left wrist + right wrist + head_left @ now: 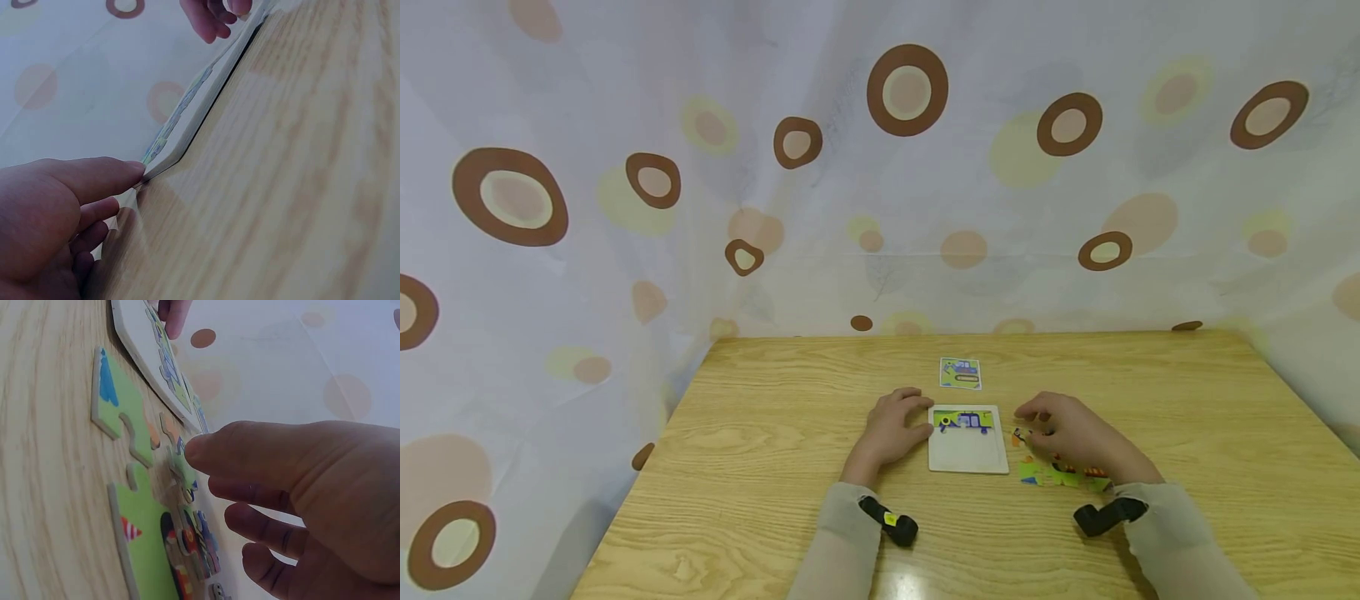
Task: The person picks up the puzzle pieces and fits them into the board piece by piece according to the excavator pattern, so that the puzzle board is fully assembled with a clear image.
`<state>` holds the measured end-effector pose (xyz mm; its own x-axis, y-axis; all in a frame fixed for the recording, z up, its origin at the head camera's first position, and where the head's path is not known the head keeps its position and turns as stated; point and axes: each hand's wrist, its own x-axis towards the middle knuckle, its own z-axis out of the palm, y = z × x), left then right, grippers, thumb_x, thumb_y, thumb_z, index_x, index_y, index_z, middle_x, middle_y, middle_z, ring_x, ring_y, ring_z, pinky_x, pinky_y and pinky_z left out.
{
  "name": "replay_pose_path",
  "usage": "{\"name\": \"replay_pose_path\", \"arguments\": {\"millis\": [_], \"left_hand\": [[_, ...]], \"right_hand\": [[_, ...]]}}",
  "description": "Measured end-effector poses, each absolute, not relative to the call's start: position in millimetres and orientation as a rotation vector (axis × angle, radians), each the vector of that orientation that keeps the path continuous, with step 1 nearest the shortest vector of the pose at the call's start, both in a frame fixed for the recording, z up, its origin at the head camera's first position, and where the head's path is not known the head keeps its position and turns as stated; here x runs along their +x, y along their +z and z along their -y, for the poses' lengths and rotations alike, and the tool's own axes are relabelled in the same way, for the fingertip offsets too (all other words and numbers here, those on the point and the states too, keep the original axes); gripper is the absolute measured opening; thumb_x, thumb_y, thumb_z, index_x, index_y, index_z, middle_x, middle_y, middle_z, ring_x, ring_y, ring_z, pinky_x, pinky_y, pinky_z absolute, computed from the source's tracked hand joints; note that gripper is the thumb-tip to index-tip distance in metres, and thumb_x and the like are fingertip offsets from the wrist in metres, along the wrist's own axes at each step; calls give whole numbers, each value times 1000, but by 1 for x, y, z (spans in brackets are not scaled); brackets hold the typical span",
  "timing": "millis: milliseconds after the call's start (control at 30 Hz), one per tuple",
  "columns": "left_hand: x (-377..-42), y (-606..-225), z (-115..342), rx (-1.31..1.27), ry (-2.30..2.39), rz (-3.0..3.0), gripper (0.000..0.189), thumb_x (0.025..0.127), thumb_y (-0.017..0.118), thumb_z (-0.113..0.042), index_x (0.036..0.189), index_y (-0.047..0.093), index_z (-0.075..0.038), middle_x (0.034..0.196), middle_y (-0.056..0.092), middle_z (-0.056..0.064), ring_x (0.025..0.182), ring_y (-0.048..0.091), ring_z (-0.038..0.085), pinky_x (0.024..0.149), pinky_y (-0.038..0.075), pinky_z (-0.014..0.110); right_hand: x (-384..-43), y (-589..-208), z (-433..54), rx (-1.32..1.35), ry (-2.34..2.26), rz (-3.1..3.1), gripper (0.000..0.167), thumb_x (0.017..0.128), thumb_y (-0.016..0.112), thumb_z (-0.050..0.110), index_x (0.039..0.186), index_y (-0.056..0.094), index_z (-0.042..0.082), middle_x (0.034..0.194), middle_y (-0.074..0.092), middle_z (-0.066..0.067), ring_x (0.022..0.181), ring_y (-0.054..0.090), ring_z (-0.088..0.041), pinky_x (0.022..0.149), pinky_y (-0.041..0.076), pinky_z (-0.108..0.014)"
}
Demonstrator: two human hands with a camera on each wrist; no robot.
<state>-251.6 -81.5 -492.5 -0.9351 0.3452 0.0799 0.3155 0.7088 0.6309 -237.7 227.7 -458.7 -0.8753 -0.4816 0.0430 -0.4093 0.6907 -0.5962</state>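
A white puzzle tray [966,458] lies on the table, with several joined puzzle pieces [967,420] along its far side showing part of a blue vehicle on green. My left hand [891,427] rests at the tray's left edge; in the left wrist view its straight thumb [115,174] touches the corner. To the right of the tray, my right hand [1070,429] hovers low over loose puzzle pieces, fingers loosely bent and nothing visible between them. Its thumb tip is close above the small pieces. A green piece with a blue patch [119,394] lies nearer the tray, partly beside others.
Beyond the tray lies a small picture card [961,379] of a blue vehicle on green. The wooden table [775,450] reaches back to a hanging cloth [835,192] with brown and yellow circles. Some loose pieces are hidden under my right hand.
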Motion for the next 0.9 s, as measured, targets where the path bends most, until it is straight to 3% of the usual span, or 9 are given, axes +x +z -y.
{"name": "replay_pose_path", "arguments": {"millis": [467, 700, 900], "left_hand": [[-251, -492, 81, 544, 1065, -2853, 39, 95, 66, -27, 133, 63, -18, 148, 45, 4, 137, 36, 32, 109, 27, 55], [-251, -493, 82, 554, 1062, -2853, 39, 95, 66, -27, 133, 63, -18, 148, 45, 3, 138, 36, 32, 109, 27, 55], [-251, -493, 82, 550, 1057, -2857, 39, 95, 66, -28, 133, 63, -19, 148, 45, 3, 137, 36, 31, 109, 27, 55]], "right_hand": [[-236, -460, -231, -737, -951, -2743, 27, 89, 73, 12, 115, 69, 6, 109, 64, -5, 96, 59, -23, 80, 52, -42], [-238, -460, -230, -775, -906, -2735, 19, 88, 75, 14, 107, 74, 10, 103, 61, 0, 86, 57, -16, 71, 50, -32], [-239, -460, -230, -824, -884, -2741, 18, 87, 75, 13, 106, 75, 10, 102, 62, 0, 85, 58, -15, 71, 50, -32]]}}
